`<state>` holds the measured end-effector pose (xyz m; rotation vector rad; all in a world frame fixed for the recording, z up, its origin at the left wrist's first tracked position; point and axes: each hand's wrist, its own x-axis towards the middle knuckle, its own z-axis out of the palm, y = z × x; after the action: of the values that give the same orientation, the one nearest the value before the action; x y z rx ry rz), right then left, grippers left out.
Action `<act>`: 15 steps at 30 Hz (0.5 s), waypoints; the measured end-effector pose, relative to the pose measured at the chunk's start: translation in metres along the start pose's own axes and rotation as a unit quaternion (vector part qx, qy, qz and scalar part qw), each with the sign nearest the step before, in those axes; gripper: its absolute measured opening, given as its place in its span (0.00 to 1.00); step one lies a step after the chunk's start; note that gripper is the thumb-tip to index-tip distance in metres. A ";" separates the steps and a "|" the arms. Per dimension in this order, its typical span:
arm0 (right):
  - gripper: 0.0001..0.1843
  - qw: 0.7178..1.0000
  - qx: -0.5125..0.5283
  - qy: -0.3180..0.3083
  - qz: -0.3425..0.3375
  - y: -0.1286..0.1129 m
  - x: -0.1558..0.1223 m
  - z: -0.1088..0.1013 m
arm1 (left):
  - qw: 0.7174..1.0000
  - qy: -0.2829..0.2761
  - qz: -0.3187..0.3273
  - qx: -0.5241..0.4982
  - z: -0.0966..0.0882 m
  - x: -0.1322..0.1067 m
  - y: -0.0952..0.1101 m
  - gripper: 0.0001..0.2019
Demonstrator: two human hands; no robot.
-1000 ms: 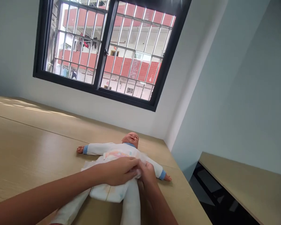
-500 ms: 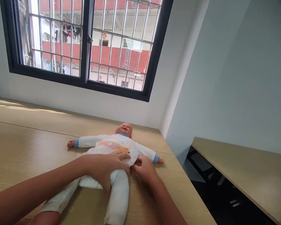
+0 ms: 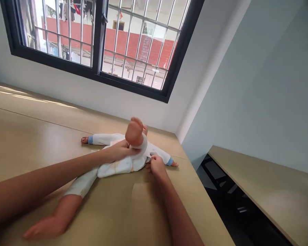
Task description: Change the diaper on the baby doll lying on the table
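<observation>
A baby doll [image 3: 106,138] in a white suit with blue cuffs lies on its back on the wooden table [image 3: 36,143], a white diaper [image 3: 120,165] around its hips. My left hand [image 3: 118,153] is closed around one leg of the doll and holds it raised, the bare foot [image 3: 133,131] pointing up and hiding the doll's head. The doll's other leg [image 3: 74,189] lies flat toward me. My right hand [image 3: 156,165] pinches the diaper's edge at the doll's side.
A barred window [image 3: 97,44] fills the wall behind the table. The table's right edge drops to a dark gap [image 3: 226,194], with a second wooden table [image 3: 267,184] beyond it at the right.
My left hand has lifted the doll's near leg from flat on the table to upright. My right hand has stayed at the doll's hip. The camera has shifted slightly.
</observation>
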<state>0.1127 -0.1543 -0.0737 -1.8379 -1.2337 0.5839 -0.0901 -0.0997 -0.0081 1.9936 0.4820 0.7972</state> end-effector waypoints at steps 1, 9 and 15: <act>0.08 1.000 -0.008 -0.012 0.002 0.001 -0.001 -0.001 | 0.999 0.002 -0.010 -0.031 0.000 0.001 -0.005 0.19; 0.10 0.996 -0.076 -0.044 -0.014 0.002 -0.007 0.001 | 0.986 0.011 -0.024 -0.164 0.005 0.002 -0.021 0.21; 0.08 0.997 -0.067 -0.024 -0.010 0.006 -0.005 0.007 | 0.976 0.015 -0.002 -0.218 0.007 0.003 -0.024 0.24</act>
<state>0.1082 -0.1570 -0.0830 -1.9297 -1.3506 0.5489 -0.0839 -0.0903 -0.0300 1.5764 0.2955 0.8494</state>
